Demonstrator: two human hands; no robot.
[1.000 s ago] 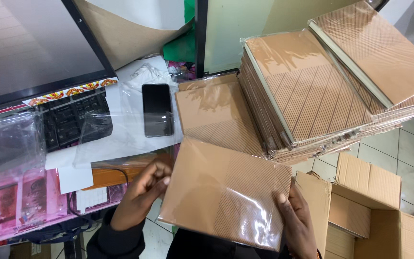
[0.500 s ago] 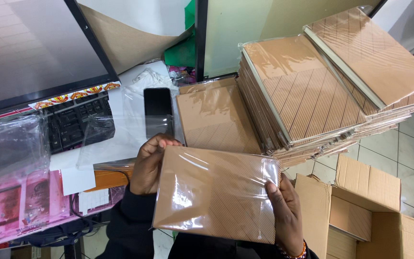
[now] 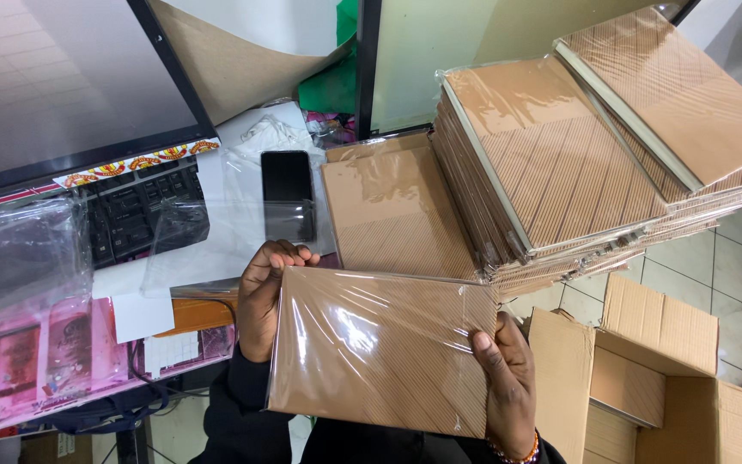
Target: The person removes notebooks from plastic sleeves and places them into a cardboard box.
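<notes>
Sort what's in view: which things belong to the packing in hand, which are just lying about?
In hand: wrapped brown packet, left hand, right hand, stack of wrapped packets, open cardboard box.
Lying about: phone, keyboard, monitor, pink packages.

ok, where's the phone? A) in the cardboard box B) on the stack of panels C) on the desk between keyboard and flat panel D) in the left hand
C: the phone lies on the desk, right of the keyboard and left of the flat panel.
</notes>
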